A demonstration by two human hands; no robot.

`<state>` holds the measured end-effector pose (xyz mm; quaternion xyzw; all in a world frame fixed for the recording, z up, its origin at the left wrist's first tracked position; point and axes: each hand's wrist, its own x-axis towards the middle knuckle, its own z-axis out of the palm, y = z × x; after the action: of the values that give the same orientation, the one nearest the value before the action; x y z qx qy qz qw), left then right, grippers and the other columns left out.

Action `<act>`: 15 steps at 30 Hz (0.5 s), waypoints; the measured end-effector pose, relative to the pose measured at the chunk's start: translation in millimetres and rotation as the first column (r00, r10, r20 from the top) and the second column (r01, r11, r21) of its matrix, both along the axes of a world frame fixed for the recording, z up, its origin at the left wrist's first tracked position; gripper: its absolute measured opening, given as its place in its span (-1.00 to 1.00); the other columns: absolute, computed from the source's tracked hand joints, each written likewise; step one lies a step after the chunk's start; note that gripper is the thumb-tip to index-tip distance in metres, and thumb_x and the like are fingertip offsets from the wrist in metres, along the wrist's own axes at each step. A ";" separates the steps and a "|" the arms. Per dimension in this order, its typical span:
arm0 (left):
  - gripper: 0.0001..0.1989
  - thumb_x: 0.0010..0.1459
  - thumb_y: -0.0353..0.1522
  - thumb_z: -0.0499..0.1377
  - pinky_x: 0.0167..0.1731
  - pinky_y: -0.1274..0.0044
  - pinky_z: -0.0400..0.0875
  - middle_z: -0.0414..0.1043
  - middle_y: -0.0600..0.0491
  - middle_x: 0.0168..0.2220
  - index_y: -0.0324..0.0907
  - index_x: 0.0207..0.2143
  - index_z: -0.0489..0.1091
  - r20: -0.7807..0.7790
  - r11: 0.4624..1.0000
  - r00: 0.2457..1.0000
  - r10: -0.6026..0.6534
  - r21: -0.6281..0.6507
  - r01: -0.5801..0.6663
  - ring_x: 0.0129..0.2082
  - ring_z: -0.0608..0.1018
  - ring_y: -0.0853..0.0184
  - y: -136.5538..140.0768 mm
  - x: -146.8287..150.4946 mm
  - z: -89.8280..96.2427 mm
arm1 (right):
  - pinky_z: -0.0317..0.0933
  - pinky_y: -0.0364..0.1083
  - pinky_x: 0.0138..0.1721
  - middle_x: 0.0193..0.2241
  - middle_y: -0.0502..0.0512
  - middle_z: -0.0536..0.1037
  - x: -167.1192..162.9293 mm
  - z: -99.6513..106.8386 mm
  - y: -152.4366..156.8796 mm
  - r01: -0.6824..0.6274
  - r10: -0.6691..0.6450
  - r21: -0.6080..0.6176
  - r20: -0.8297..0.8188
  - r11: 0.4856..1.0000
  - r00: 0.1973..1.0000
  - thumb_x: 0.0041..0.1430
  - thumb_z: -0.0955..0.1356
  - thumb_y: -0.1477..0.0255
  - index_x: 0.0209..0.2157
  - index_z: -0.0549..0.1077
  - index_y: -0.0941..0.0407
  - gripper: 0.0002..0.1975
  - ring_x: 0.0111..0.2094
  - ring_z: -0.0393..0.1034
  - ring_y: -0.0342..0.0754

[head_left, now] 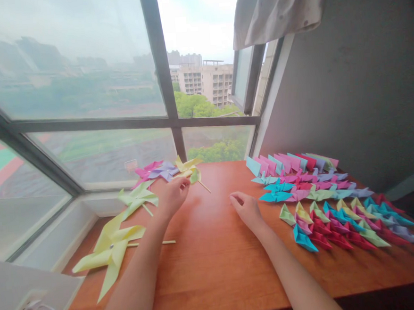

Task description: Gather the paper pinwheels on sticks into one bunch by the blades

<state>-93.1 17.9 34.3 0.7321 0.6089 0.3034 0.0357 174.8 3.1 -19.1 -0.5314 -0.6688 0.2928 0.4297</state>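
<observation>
A yellow pinwheel [189, 170] at the far left of the table [215, 268] is pinched by the left hand [172, 195]. The right hand [246, 210] is held loosely curled, empty, beside rows of folded papers [331, 212].

I see a smooth, reddish wood table [215, 268] with a slight sheen. The pinwheels [110, 249] and folded pieces [333, 212] on it look like matt coloured paper, and the pinwheels have thin wooden sticks. The window [80, 64] is hazy glass in dark metal frames; the curtain [278, 8] is pale cloth.
</observation>
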 end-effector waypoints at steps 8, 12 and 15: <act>-0.83 0.17 -0.50 0.10 -0.40 0.61 0.31 0.52 0.08 -0.39 -0.13 -0.39 0.46 -0.064 0.935 0.935 -0.350 -0.085 0.344 -0.41 0.52 0.37 -11.6 54.0 -16.7 | 0.39 -0.08 -0.30 -0.28 0.13 0.64 0.5 -3.3 2.0 0.046 -0.044 0.040 -0.029 0.998 0.999 0.18 0.30 0.24 -0.17 0.55 0.12 -0.68 -0.32 0.52 0.01; -0.82 0.17 -0.50 0.10 -0.41 0.60 0.28 0.51 0.08 -0.39 -0.13 -0.38 0.47 -0.096 0.918 0.915 -0.392 -0.105 0.383 -0.40 0.52 0.35 -13.4 58.9 -20.2 | 0.40 -0.06 -0.27 -0.29 0.11 0.64 0.4 -5.0 2.6 0.057 -0.055 0.067 -0.031 0.996 0.998 0.19 0.30 0.28 -0.16 0.55 0.10 -0.71 -0.31 0.52 0.00; -0.81 0.19 -0.49 0.09 -0.42 0.59 0.27 0.52 0.08 -0.38 -0.12 -0.37 0.48 -0.114 0.917 0.912 -0.395 -0.119 0.382 -0.40 0.53 0.34 -13.8 59.4 -21.4 | 0.39 -0.06 -0.28 -0.30 0.12 0.64 -0.1 -5.2 2.3 0.040 -0.038 0.092 -0.018 0.995 0.999 0.19 0.29 0.30 -0.22 0.57 0.11 -0.74 -0.33 0.51 0.00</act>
<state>-33.7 4.1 12.9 0.8548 0.4657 0.2111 0.0883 174.7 5.4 -24.4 -0.5217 -0.6676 0.2574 0.4646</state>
